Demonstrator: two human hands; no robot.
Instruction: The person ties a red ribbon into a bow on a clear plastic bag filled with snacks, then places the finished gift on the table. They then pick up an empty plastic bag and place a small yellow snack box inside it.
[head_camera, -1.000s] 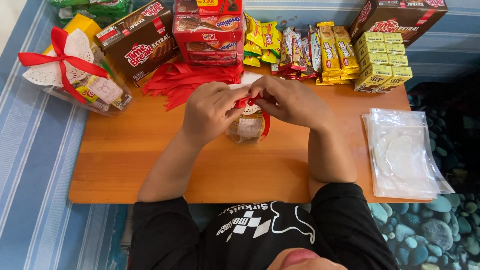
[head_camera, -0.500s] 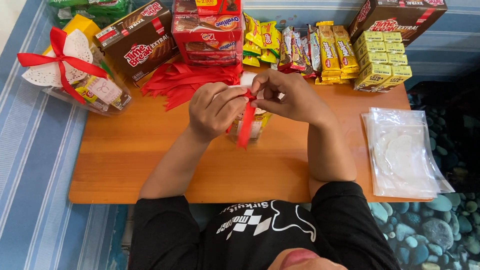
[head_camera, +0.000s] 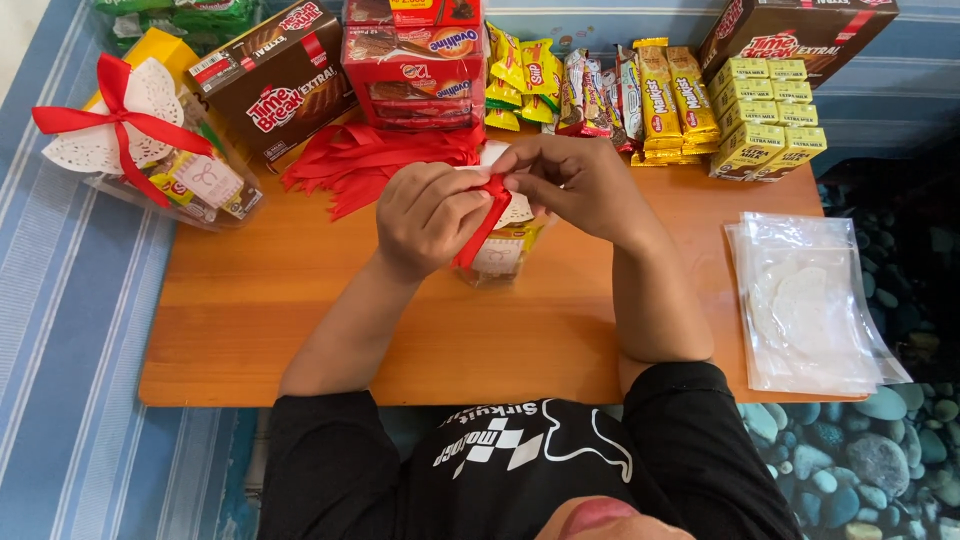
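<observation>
Small clear snack bag (head_camera: 497, 255) at the middle of the wooden tabletop (head_camera: 250, 300), mostly hidden under both hands; only its lower part visible, with yellow wrappers and a pale label showing through the plastic. White doily edge (head_camera: 517, 210) peeking out at the bag's top. Red ribbon (head_camera: 482, 222) running diagonally from the fingertips down across the bag's front, upper end lost between the fingers, knot impossible to make out.

Left hand (head_camera: 428, 215) curled closed, pinching the ribbon at the bag's top. Right hand (head_camera: 575, 185) meeting it, thumb and forefinger pressed tight on the same ribbon end.

Just behind the hands, a loose pile of red ribbons (head_camera: 370, 160). Beyond, along the far edge, brown biscuit boxes (head_camera: 275, 85), a stack of red packs (head_camera: 415, 70), yellow wafer bars (head_camera: 668, 100) and small yellow cartons (head_camera: 765, 120), several cut off by the top of the view. At far left, a finished gift bag (head_camera: 150, 150) with red bow and doily. At right, a stack of empty clear bags (head_camera: 810, 305) overhanging the tabletop's edge.
</observation>
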